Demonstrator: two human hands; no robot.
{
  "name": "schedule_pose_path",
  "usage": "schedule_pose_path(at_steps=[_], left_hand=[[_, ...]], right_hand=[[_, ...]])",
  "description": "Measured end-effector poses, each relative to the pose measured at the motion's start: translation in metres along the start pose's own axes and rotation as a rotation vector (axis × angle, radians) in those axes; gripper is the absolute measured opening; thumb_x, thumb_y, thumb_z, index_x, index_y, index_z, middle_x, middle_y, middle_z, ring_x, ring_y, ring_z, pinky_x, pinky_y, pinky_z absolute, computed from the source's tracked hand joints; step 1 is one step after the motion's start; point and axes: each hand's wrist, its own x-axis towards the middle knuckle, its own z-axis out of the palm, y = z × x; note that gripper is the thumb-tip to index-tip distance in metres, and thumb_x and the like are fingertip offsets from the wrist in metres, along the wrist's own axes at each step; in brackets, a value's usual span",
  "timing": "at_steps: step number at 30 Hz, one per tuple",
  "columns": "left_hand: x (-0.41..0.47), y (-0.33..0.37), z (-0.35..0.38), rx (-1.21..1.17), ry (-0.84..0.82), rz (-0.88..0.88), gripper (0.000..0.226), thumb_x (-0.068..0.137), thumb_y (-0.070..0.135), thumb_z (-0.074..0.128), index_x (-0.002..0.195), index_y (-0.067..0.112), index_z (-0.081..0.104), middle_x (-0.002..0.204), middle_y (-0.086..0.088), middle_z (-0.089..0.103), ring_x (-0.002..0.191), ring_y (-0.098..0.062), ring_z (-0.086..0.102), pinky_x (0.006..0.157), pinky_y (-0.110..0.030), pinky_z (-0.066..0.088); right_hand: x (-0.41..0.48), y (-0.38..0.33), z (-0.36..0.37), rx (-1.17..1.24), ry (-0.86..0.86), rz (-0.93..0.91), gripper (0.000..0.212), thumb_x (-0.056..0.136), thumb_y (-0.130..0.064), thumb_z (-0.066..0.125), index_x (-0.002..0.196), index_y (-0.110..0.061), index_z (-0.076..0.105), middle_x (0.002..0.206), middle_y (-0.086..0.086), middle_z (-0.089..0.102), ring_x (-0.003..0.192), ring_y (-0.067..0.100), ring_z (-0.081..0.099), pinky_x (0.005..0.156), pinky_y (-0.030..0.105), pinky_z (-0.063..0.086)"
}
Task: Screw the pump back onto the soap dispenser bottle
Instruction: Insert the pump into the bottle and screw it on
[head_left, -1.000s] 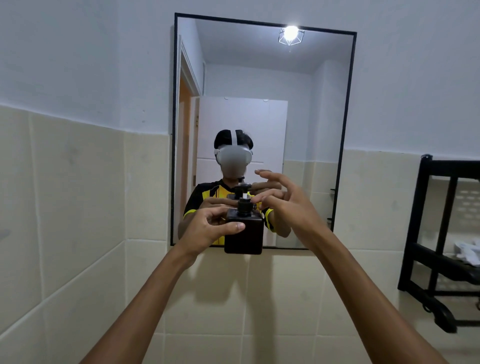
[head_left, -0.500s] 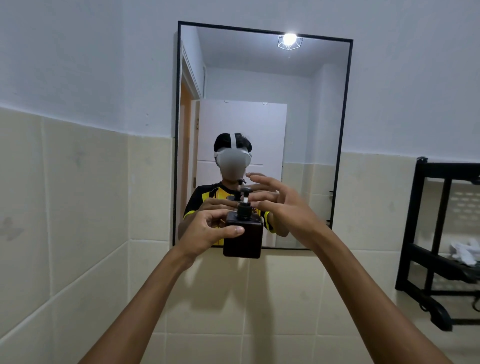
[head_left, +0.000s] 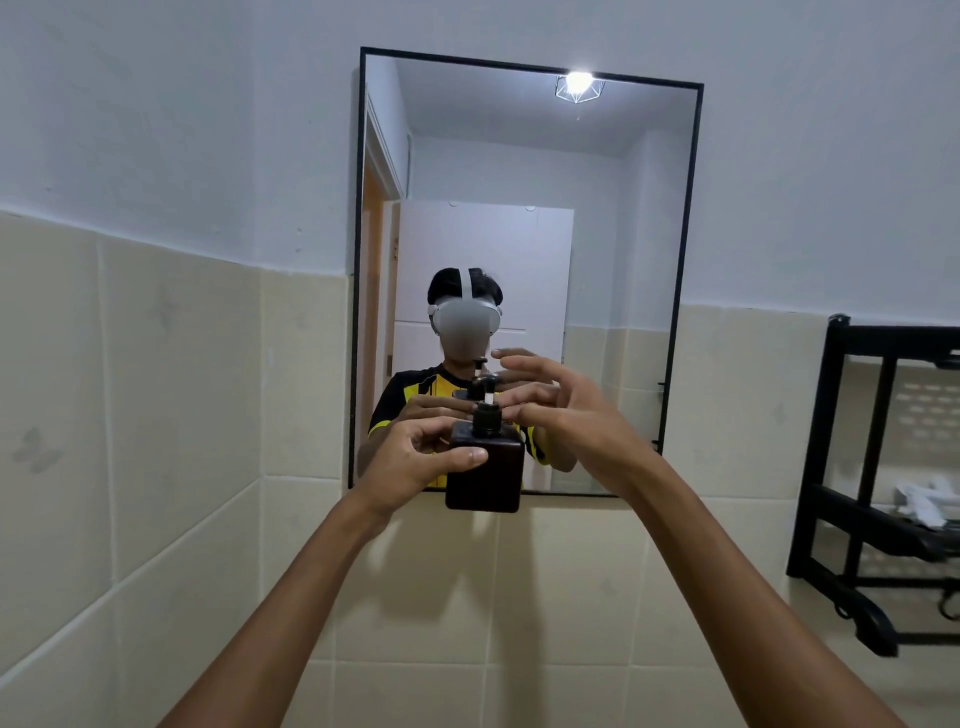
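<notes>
Dark brown and square, the soap bottle (head_left: 484, 473) sits upright in our left hand (head_left: 415, 457), held out in the air in front of the lower edge of the mirror (head_left: 613, 234). Our left fingers wrap its far and left sides, and the thumb (head_left: 465, 457) presses across the near face just below the shoulder, so that hand is clamped on the bottle. The black pump (head_left: 485, 402) stands on the bottle's neck, its collar seated on top and its head raised on a pale stem. We cannot tell how far the collar is threaded on.

Our right hand (head_left: 576, 415) is just right of the pump, its fingers (head_left: 524, 358) spread and loosely curled. The tips of the lower fingers reach toward the collar and look close to it or touching it, but we cannot tell whether they grip it.

The mirror has a thin black frame and hangs on a wall painted pale above and tiled in cream below. In it we see a person in a yellow and black shirt and a ceiling lamp (head_left: 579, 85). A black metal rack (head_left: 883, 478) hangs on the wall at the far right, with something white lying on its shelf.
</notes>
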Motion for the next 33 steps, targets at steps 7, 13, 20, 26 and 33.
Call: schedule_pose_path(at_steps=[7, 13, 20, 26, 33], left_hand=[[-0.004, 0.001, 0.005, 0.000, -0.021, -0.041, 0.039, 0.077, 0.018, 0.076, 0.113, 0.005, 0.072, 0.095, 0.004, 0.078, 0.094, -0.010, 0.074, 0.075, -0.019, 0.057], [-0.004, -0.002, 0.007, 0.007, 0.002, -0.040, 0.050, 0.067, 0.027, 0.087, 0.110, 0.007, 0.074, 0.098, -0.001, 0.077, 0.096, -0.015, 0.073, 0.077, -0.025, 0.058], [-0.002, -0.004, 0.011, 0.025, 0.015, -0.037, 0.052, 0.064, 0.036, 0.083, 0.109, 0.011, 0.075, 0.103, -0.001, 0.076, 0.101, -0.018, 0.072, 0.079, -0.029, 0.058], [-0.003, -0.004, 0.013, -0.003, -0.017, -0.048, 0.054, 0.063, 0.034, 0.083, 0.110, 0.008, 0.074, 0.097, 0.003, 0.077, 0.096, -0.013, 0.072, 0.076, -0.024, 0.057], [0.000, -0.006, 0.015, 0.058, 0.044, -0.002, 0.059, 0.059, 0.032, 0.090, 0.112, 0.010, 0.074, 0.109, -0.003, 0.074, 0.100, -0.014, 0.070, 0.081, -0.028, 0.057]], right_hand=[[0.000, 0.001, 0.001, 0.032, -0.100, 0.009, 0.051, 0.087, 0.012, 0.065, 0.134, -0.007, 0.057, 0.115, 0.037, 0.064, 0.117, 0.037, 0.064, 0.103, 0.040, 0.053], [0.000, 0.002, -0.002, -0.043, -0.101, 0.044, 0.050, 0.083, 0.004, 0.075, 0.129, -0.010, 0.063, 0.093, 0.011, 0.064, 0.096, 0.024, 0.066, 0.092, 0.032, 0.056], [-0.005, -0.001, -0.005, -0.005, -0.123, 0.053, 0.052, 0.085, 0.004, 0.072, 0.133, -0.007, 0.059, 0.102, 0.023, 0.068, 0.106, 0.027, 0.069, 0.090, 0.028, 0.058], [-0.005, 0.001, -0.005, -0.051, -0.120, -0.001, 0.050, 0.084, 0.006, 0.072, 0.132, -0.003, 0.059, 0.102, 0.039, 0.065, 0.111, 0.046, 0.063, 0.103, 0.047, 0.052], [-0.006, 0.009, 0.000, -0.085, -0.051, -0.006, 0.042, 0.084, 0.004, 0.073, 0.124, -0.005, 0.063, 0.086, 0.007, 0.062, 0.089, 0.020, 0.063, 0.085, 0.027, 0.057]])
